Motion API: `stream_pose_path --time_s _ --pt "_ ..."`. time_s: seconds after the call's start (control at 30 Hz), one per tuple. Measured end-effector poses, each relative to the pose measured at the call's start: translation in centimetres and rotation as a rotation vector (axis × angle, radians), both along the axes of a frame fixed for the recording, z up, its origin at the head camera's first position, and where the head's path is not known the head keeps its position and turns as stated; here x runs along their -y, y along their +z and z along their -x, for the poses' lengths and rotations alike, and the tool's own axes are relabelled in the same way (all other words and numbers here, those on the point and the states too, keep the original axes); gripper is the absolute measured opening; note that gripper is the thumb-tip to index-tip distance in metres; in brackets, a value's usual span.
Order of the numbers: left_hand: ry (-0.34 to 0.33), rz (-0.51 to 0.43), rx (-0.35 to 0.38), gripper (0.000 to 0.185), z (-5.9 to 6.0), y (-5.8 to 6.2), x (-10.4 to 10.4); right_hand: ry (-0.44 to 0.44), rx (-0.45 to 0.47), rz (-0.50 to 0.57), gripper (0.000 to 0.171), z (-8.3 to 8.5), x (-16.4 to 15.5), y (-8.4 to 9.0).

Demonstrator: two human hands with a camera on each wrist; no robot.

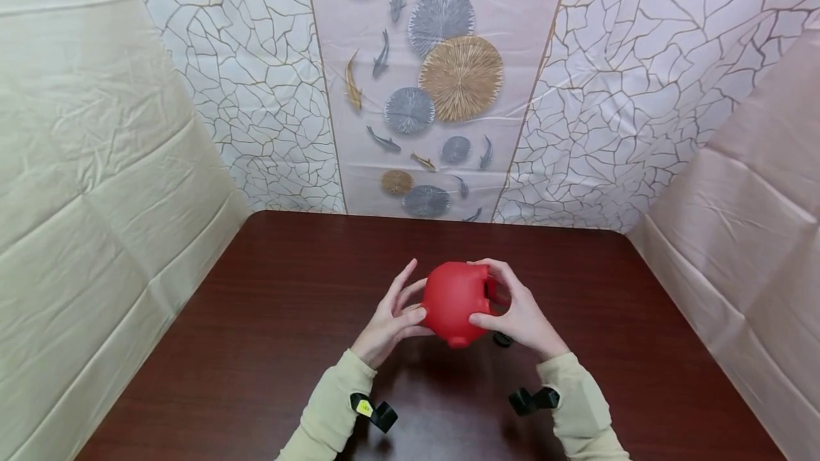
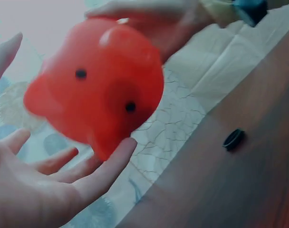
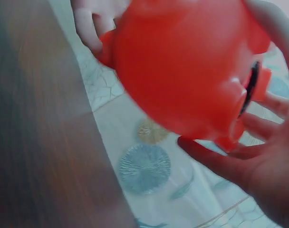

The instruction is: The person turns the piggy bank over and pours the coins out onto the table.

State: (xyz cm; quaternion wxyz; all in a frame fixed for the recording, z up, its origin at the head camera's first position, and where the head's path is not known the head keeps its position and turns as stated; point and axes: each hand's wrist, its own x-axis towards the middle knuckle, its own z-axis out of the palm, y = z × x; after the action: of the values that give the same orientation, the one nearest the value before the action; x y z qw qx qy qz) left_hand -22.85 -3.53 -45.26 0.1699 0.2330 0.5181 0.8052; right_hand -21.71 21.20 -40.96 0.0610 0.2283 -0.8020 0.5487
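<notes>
left fingers (image 1: 398,284) + right fingers (image 1: 502,270) | holding red object (image 1: 453,301) | above table (image 1: 288,304)

table (image 1: 243,354): dark brown, round-cornered, faintly shiny | back cloth (image 1: 256,77): white, crackle-patterned, central panel (image 1: 532,13) of fish (image 1: 353,84) and discs (image 1: 461,78) | side cloths (image 1: 96,162): plain, creased, pale

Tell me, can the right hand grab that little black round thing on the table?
Probably not while the right hand grips the red pig. Once freed, it seems close, with nothing covering the black round thing on the table.
</notes>
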Motion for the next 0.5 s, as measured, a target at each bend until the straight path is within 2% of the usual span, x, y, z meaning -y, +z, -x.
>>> stream_pose_path --time_s 0.07,0.17,0.23,0.3,0.4,0.5 --pt "-0.02 -0.043 -0.02 0.09 0.1 0.1 0.2 0.001 0.031 0.145 0.071 -0.1 -0.1 -0.3" --pt "-0.039 -0.103 -0.041 0.095 -0.1 0.3 -0.2 0.028 0.066 0.438 0.065 -0.5 0.6 -0.6" --pt "-0.049 -0.13 -0.051 0.098 -0.3 0.5 -0.8 0.065 0.065 0.631 0.061 -0.7 1.5 -0.9" --pt "-0.047 -0.139 -0.068 0.1 -0.6 0.7 -1.7 0.114 0.055 0.773 0.063 -0.8 2.5 -1.0" --pt "0.003 -0.119 -0.107 0.102 -0.9 1.2 -2.8 0.184 0.036 0.847 0.074 -0.8 3.8 -1.3" --pt "0.073 -0.098 -0.134 0.102 -1.2 1.6 -3.4 0.195 0.038 0.816 0.079 -0.8 4.3 -1.7"
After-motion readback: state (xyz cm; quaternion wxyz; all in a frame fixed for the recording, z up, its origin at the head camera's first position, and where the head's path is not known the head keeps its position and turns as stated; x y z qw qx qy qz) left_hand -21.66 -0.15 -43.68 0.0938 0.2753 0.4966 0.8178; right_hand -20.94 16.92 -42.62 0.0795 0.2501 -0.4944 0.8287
